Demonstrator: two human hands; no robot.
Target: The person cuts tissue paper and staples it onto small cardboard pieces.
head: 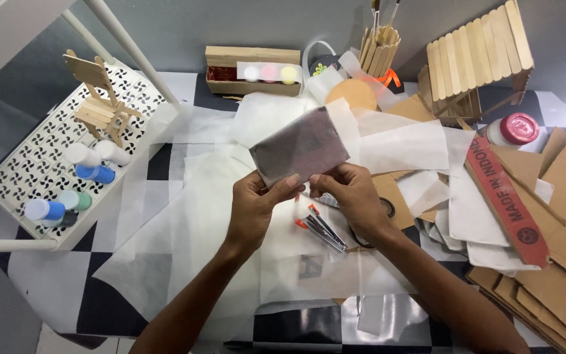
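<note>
Two hands, left hand (257, 203), right hand (348, 193), fingers pinching grey paper sheet (301, 145) lower edge

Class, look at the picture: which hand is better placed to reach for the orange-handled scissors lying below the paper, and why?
Probably the right hand: the scissors lie just beneath it, nearer than the left hand. Both pinch the grey paper.

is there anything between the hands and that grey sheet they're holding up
Nothing visible. The left hand and right hand both pinch the lower edge of the grey sheet directly, holding it above the white paper and the orange-handled tool.
</note>
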